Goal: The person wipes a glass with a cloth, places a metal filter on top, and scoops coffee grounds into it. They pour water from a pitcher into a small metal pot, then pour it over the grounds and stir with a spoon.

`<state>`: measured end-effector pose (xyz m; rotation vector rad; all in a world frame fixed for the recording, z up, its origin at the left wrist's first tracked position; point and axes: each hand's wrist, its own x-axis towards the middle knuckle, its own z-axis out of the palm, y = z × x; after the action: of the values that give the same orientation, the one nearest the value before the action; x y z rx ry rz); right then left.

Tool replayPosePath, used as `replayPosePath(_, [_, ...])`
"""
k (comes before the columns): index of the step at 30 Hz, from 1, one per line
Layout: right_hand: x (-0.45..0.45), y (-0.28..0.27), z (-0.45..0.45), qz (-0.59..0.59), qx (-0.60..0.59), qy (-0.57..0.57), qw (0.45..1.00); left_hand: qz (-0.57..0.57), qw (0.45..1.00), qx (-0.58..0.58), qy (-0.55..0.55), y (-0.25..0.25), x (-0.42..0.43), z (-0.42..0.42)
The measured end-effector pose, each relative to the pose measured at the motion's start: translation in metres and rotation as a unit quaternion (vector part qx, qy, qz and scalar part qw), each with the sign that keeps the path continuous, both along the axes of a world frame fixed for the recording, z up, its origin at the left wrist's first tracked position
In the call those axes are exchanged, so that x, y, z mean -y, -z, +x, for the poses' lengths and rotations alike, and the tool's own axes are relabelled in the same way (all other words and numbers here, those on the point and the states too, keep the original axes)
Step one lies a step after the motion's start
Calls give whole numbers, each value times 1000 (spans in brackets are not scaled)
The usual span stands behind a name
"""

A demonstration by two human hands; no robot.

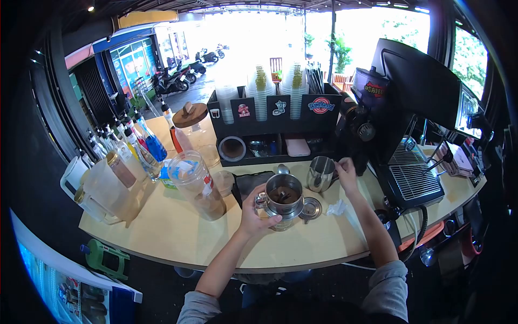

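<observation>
Left hand (252,213) clasps round silver metal filter (285,208) near tabletop's (334,237) front edge; jerking, I'd spill it. Right hand (347,175) pinches silver steel pitcher's (319,176) handle.

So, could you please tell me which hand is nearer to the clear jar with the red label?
Left. The left hand is just right of the clear jar, holding the metal cup; the right hand is farther right, at the metal pitcher.
</observation>
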<state>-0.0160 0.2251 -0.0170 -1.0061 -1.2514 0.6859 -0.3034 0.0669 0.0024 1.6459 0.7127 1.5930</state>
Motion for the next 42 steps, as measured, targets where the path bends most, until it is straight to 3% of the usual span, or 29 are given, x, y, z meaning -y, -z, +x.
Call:
replayPosePath(1, [8, -13, -2, 92, 164, 126, 974, -1, 1000, 0, 0, 0, 0, 0])
replayPosePath(2, [18, -25, -5, 93, 164, 126, 974, 0, 1000, 0, 0, 1, -2, -1])
replayPosePath(4, [51, -63, -26, 165, 248, -38, 954, 15, 1000, -9, -9, 5, -4, -2])
replayPosePath(6, [69, -66, -46, 189, 417, -181, 871, 16, 1000, -15, -12, 3, -3, -2])
replayPosePath(8, [82, -58, -70, 88, 602, -215, 764, 17, 1000, -22, -14, 2, -2, -1])
replayPosePath(9, [79, -49, -75, 86, 601, -215, 765, 11, 1000, -20, -12, 1, -2, -1])
replayPosePath(12, [64, -37, -89, 63, 679, -266, 681, 20, 999, -24, -15, 0, -2, -2])
replayPosePath(13, [58, -31, -91, 66, 679, -266, 681, 30, 999, -29, -19, 1, -2, -3])
replayPosePath(15, [41, -10, -90, 168, 673, -278, 665, 29, 999, -27, -21, 1, -1, -2])
replayPosePath(16, [34, -8, -90, 163, 704, -293, 626, 24, 999, -25, -22, 0, -1, -2])
replayPosePath(20, [18, 10, -92, 253, 661, -290, 644, 21, 999, -32, -22, -3, 1, -2])
replayPosePath(23, [17, 5, -91, 287, 694, -265, 604, 30, 998, -38, -30, 0, -1, -4])
replayPosePath(25, [11, 5, -89, 479, 670, -200, 531, 36, 998, -46, -35, 0, -1, -3])
replayPosePath(26, [8, 6, -89, 478, 670, -200, 531, 36, 998, -46, -35, -1, 0, -3])
replayPosePath(28, [5, 5, -89, 514, 709, -205, 438, 21, 999, -39, -31, -2, 1, -2])
replayPosePath(29, [7, 6, -87, 514, 709, -204, 437, 22, 999, -39, -31, -2, 1, -2])
replayPosePath(31, [12, 8, -81, 275, 688, -310, 597, 26, 998, -41, -35, -1, 1, -2])
replayPosePath(35, [17, -12, -79, 359, 642, -306, 604, 26, 998, -35, -35, -2, 1, -2])
replayPosePath(37, [43, -58, -77, 254, 628, -289, 676, 26, 999, -34, -32, -4, 2, -1])
replayPosePath(41, [39, -77, -70, 313, 611, -227, 691, 20, 999, -40, -31, -2, 1, -2])
replayPosePath(42, [43, -86, -66, 328, 559, -178, 740, 25, 998, -39, -34, -1, 1, -2])
